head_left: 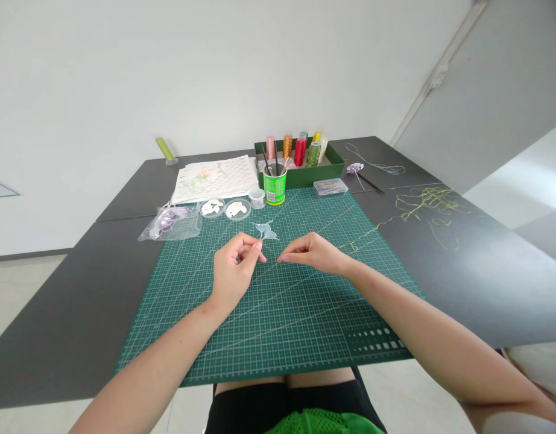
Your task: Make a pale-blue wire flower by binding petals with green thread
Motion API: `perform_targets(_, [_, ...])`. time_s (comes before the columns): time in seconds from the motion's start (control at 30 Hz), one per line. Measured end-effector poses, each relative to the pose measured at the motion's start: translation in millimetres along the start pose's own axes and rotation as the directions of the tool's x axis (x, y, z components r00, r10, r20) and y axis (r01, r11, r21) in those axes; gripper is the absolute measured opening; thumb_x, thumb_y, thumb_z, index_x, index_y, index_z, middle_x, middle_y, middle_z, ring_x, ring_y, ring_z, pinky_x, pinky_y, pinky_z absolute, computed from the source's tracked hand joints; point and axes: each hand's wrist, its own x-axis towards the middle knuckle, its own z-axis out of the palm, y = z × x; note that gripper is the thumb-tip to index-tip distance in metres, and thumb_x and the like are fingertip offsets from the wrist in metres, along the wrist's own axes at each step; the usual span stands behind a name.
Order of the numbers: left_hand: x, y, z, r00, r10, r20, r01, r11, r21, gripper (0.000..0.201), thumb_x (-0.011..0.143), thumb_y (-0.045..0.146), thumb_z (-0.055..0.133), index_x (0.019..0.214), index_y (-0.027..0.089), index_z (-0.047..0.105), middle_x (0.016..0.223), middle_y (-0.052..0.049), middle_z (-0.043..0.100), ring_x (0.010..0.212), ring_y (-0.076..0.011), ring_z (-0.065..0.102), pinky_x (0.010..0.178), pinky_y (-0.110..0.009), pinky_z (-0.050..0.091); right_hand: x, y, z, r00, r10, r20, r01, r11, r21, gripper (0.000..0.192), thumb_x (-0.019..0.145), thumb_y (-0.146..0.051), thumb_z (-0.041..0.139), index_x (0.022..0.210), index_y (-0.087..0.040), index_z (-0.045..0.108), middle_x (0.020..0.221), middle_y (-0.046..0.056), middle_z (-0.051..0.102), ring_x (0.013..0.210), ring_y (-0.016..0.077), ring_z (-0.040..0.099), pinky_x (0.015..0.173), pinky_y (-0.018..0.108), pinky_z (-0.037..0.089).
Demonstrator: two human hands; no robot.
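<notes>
A person seated at a dark grey table (79, 313) works over a green cutting mat (278, 325) ruled with a white grid and diagonal lines; the small scale numerals along its edges are too fine to read. The left hand (233, 271) is curled, thumb and forefinger pinched on the short stem of a small pale blue fabric flower (266, 231), which stands just above the fingertips near the mat's centre. The right hand (312, 253) is loosely closed, its fingertips pinched together just beside the stem, on a fine thread (350, 246) that runs off to the right toward a loose tangle of yellow-green thread (429, 208) on the table. At the mat's far edge stands a green cup (274, 187) holding brushes and tools; its white label carries writing too small to make out. Behind it a dark green tray (305, 172) holds upright thread spools (300, 149) in pink, orange, red, green and yellow. To the left lie a printed sheet (214, 178) with flower drawings and illegible text, two round clear dishes (224, 208) of pale pieces, and a clear plastic bag (169, 223) with lilac material. A small clear box (330, 187) sits right of the cup, and a lilac flower (354, 168) rests farther back
</notes>
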Motion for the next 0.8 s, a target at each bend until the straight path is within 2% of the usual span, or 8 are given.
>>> perform_targets(0.17, [-1, -5, 6.9, 0.995, -0.09, 0.046, 0.098, 0.962, -0.253, 0.017, 0.092, 0.032, 0.064, 0.083, 0.018, 0.064, 0.06, 0.003, 0.065, 0.043, -0.0069, 0.039, 0.044, -0.021, 0.03, 1, 2, 8, 0.999, 0.013, 0.04, -0.017, 0.992, 0.123, 0.025, 0.08, -0.043, 0.077, 0.083, -0.019, 0.082, 0.07, 0.002, 0.071, 0.061, 0.0117, 0.055, 0.055, 0.024, 0.04])
perform_targets(0.27, [1, -9, 10.3, 0.99, -0.108, 0.09, 0.134, 0.918, -0.373, 0.017, 0.091, 0.035, 0.064, 0.086, 0.019, 0.065, 0.06, 0.003, 0.063, 0.043, -0.0069, 0.036, 0.043, -0.021, 0.027, 0, 0, 14, 0.992, 0.109, 0.056, -0.121, 0.947, 0.297, 0.028, 0.082, -0.044, 0.073, 0.084, -0.017, 0.079, 0.051, -0.005, 0.049, 0.047, 0.0067, 0.035, 0.047, 0.022, 0.026])
perform_targets(0.33, [2, -10, 11.3, 0.988, -0.095, 0.118, 0.135, 0.909, -0.393, 0.016, 0.091, 0.034, 0.064, 0.086, 0.019, 0.065, 0.061, 0.003, 0.062, 0.046, -0.0079, 0.04, 0.046, -0.022, 0.031, -1, -2, 16, 0.985, 0.174, 0.019, -0.162, 0.867, 0.472, 0.03, 0.083, -0.046, 0.07, 0.083, -0.016, 0.074, 0.048, -0.01, 0.032, 0.045, 0.0055, 0.022, 0.045, 0.022, 0.016])
perform_targets(0.43, [2, -10, 11.4, 0.989, -0.029, 0.144, 0.076, 0.94, -0.332, 0.013, 0.091, 0.031, 0.063, 0.085, 0.02, 0.066, 0.066, 0.002, 0.061, 0.058, -0.0111, 0.049, 0.057, -0.024, 0.039, 0, -3, 17, 0.965, 0.236, -0.114, -0.115, 0.773, 0.624, 0.028, 0.083, -0.045, 0.069, 0.082, -0.018, 0.062, 0.056, -0.009, 0.035, 0.046, 0.0055, 0.025, 0.045, 0.022, 0.018])
perform_targets(0.57, [-1, -7, 9.8, 0.984, 0.113, 0.14, -0.096, 0.988, -0.118, 0.014, 0.093, 0.027, 0.061, 0.082, 0.02, 0.065, 0.071, 0.001, 0.057, 0.068, -0.0142, 0.051, 0.067, -0.028, 0.041, 5, 6, 9, 0.873, 0.258, -0.414, -0.089, 0.919, 0.384, 0.027, 0.085, -0.044, 0.064, 0.082, -0.021, 0.05, 0.072, -0.003, 0.055, 0.059, 0.011, 0.049, 0.057, 0.026, 0.041])
perform_targets(0.7, [-3, -2, 8.2, 0.963, 0.235, 0.135, -0.238, 0.971, 0.003, 0.016, 0.096, 0.024, 0.058, 0.081, 0.02, 0.063, 0.072, 0.001, 0.055, 0.071, -0.0145, 0.05, 0.07, -0.028, 0.041, 7, 12, -2, 0.751, 0.024, -0.66, -0.008, 1.0, 0.028, 0.016, 0.081, -0.03, 0.065, 0.094, -0.022, 0.058, 0.103, 0.004, 0.064, 0.093, 0.0186, 0.06, 0.089, 0.039, 0.048])
perform_targets(0.73, [-3, -2, 8.1, 0.957, 0.253, 0.143, -0.256, 0.967, 0.004, 0.016, 0.097, 0.024, 0.058, 0.081, 0.02, 0.063, 0.074, 0.001, 0.056, 0.072, -0.0148, 0.051, 0.071, -0.029, 0.042, 6, 10, -4, 0.745, -0.023, -0.666, 0.02, 1.0, -0.012, 0.016, 0.082, -0.029, 0.064, 0.095, -0.022, 0.061, 0.107, 0.004, 0.065, 0.097, 0.0195, 0.06, 0.094, 0.04, 0.047])
perform_targets(0.8, [-3, -2, 8.3, 0.947, 0.272, 0.171, -0.273, 0.962, -0.017, 0.016, 0.097, 0.025, 0.057, 0.084, 0.02, 0.063, 0.078, -0.001, 0.059, 0.076, -0.0157, 0.053, 0.074, -0.029, 0.043, 3, 3, -5, 0.791, -0.077, -0.606, 0.087, 0.996, -0.013, 0.013, 0.085, -0.03, 0.062, 0.093, -0.021, 0.066, 0.102, 0.005, 0.068, 0.097, 0.0197, 0.061, 0.095, 0.04, 0.047])
